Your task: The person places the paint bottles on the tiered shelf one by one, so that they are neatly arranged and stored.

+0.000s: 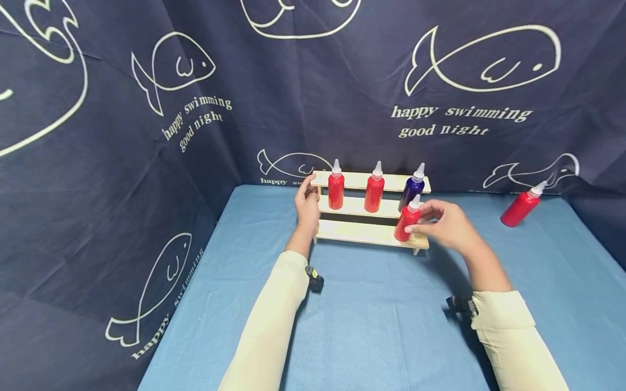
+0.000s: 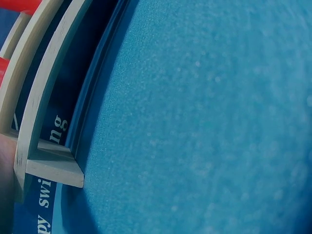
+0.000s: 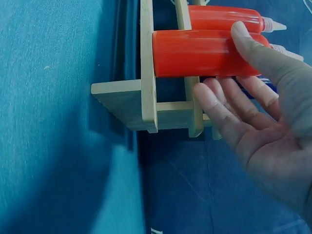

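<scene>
A three-tier wooden rack (image 1: 357, 232) stands toward the back of the table. My left hand (image 1: 307, 207) grips its left end; in the left wrist view only a blurred bit of that hand shows beside the rack. My right hand (image 1: 449, 225) holds a red squeeze bottle (image 1: 404, 224) with a white nozzle between thumb and fingers. The bottle's base meets the lowest step near the right end, as the right wrist view shows. On the middle step stand a red bottle (image 1: 336, 191) at left, another red bottle (image 1: 374, 194), and a dark blue bottle (image 1: 414, 186), partly hidden.
One more red bottle (image 1: 521, 209) is on the blue tablecloth (image 1: 362, 320) at the far right, slanted in the head view. Behind the rack hangs a dark blue curtain (image 1: 313, 98) with white fish drawings; it also lines the left side.
</scene>
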`<state>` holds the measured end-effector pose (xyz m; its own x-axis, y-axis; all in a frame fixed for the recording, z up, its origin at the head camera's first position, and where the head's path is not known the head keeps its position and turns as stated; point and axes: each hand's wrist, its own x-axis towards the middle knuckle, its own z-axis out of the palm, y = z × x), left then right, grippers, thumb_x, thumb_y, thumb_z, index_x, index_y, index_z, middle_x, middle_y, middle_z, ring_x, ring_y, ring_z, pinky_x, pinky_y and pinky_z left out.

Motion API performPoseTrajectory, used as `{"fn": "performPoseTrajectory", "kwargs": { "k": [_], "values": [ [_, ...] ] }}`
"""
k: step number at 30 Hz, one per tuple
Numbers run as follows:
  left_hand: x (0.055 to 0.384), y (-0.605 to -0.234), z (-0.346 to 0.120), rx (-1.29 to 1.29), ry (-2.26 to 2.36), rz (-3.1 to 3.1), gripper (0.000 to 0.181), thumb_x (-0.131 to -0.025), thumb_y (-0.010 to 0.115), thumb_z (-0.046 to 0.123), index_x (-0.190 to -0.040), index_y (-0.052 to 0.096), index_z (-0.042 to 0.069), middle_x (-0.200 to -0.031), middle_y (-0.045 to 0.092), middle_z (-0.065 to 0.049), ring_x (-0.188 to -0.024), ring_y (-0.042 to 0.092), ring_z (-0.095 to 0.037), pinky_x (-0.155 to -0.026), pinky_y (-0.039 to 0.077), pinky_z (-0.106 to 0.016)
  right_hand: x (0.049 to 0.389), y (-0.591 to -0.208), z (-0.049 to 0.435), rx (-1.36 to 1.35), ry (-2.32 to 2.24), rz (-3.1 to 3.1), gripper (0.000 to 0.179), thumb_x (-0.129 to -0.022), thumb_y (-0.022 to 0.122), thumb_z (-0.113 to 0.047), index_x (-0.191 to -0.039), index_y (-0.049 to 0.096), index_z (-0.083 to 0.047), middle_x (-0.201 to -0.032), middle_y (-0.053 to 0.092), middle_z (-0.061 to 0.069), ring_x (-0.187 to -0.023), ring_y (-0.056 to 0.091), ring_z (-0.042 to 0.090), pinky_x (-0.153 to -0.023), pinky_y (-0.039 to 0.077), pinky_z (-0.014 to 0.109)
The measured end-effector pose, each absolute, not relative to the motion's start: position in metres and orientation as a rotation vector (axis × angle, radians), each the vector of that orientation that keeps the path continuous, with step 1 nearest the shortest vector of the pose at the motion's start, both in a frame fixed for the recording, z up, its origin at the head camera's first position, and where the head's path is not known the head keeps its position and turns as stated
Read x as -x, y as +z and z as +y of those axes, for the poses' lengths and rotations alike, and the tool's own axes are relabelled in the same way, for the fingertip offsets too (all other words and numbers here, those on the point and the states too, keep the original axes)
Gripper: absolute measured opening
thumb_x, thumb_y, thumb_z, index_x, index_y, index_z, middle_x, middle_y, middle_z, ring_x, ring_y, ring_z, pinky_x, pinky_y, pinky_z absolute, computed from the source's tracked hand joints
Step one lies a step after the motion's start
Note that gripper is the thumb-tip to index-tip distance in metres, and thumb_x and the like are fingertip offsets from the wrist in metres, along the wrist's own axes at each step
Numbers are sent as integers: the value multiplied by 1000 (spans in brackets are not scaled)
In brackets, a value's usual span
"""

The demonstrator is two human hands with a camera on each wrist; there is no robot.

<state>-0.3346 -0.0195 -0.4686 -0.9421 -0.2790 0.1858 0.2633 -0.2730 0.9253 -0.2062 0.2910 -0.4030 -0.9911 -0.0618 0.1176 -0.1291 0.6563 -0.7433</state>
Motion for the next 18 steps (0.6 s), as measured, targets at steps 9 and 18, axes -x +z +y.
{"fn": "performPoseTrajectory", "kwargs": {
  "k": [9,18],
  "values": [
    [334,-470,-20,-18,-2259,-1652,60,-86,44,-18,-135,68,6,-98,51,5,-95,52,-11,-82,45,-23,205,-408,308,-272,1317,-2740,42,-84,87,-9,-121,71,4,-103,78,18,-81,69,1,-70,58,20],
    [335,-471,-19,-16,-2267,-1648,59,-86,44,-18,-135,68,5,-98,51,5,-95,51,-11,-80,44,-22,209,-410,331,-8,1695,-2219,16,-93,75,-2,-107,72,6,-77,75,-17,-59,71,4,-62,57,15]
  ]
}}
